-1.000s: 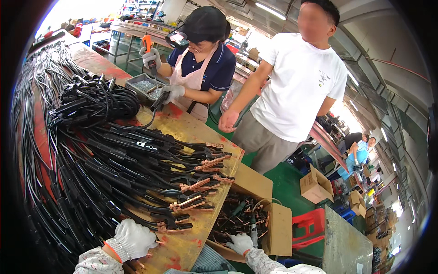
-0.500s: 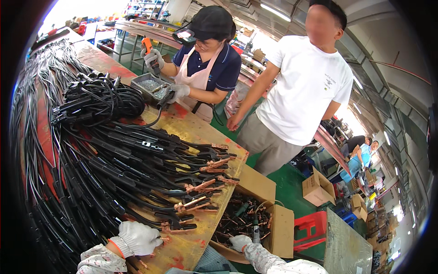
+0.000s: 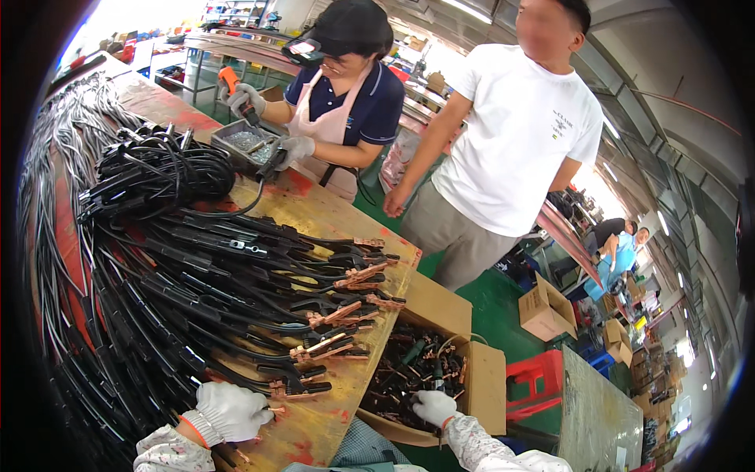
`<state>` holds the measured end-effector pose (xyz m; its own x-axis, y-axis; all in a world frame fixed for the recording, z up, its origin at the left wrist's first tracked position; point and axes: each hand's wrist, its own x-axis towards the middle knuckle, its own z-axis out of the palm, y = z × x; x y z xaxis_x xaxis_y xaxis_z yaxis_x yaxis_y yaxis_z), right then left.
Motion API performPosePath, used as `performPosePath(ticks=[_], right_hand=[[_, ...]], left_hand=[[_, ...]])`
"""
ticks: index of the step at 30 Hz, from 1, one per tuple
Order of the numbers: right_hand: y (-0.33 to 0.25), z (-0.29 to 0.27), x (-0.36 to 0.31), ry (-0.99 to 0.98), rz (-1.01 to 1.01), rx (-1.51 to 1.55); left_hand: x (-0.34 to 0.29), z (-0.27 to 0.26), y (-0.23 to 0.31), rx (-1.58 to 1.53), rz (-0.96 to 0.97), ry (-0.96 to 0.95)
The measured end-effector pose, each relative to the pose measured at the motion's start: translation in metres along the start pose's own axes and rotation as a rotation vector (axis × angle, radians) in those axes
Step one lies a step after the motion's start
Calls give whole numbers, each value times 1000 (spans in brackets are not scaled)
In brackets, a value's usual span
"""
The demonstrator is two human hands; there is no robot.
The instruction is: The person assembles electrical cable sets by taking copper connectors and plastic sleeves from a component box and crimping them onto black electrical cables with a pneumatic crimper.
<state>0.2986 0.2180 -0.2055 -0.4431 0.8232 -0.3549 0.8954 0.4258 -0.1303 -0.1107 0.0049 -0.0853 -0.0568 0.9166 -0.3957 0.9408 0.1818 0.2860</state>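
Observation:
My left hand (image 3: 232, 411), in a white glove, is closed at the table's near edge. Copper jaws (image 3: 277, 411) of a welding electrode holder poke out past its fingertips; the rest of that holder is hidden. Beside it lie several black electrode holders (image 3: 338, 315) with copper jaws, their cables running left. My right hand (image 3: 434, 407), also gloved, is low over the open cardboard box (image 3: 487, 385), fingers curled. What it grips, if anything, is hidden. A grey and green power tool (image 3: 438, 376) hangs right by it, above dark holder parts (image 3: 401, 385) in the box.
Across the yellow and red table (image 3: 295, 197), a gloved co-worker (image 3: 346, 94) works an orange power tool (image 3: 230, 79) over a metal tray (image 3: 244, 145) of screws. Another person (image 3: 519, 141) stands beside them. A coiled cable bundle (image 3: 157, 173) and a red stool (image 3: 535, 385) are nearby.
My right hand has moved slightly up and right, now covering the lower end of the hanging tool. My left hand stays at the same holder. The view has shifted a little.

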Motion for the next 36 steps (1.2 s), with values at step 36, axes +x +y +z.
performPosePath(ticks=[36], right_hand=[[-160,-95,-46,-662,379,1809]], left_hand=[[-23,-9,-11,-651,96,144]])
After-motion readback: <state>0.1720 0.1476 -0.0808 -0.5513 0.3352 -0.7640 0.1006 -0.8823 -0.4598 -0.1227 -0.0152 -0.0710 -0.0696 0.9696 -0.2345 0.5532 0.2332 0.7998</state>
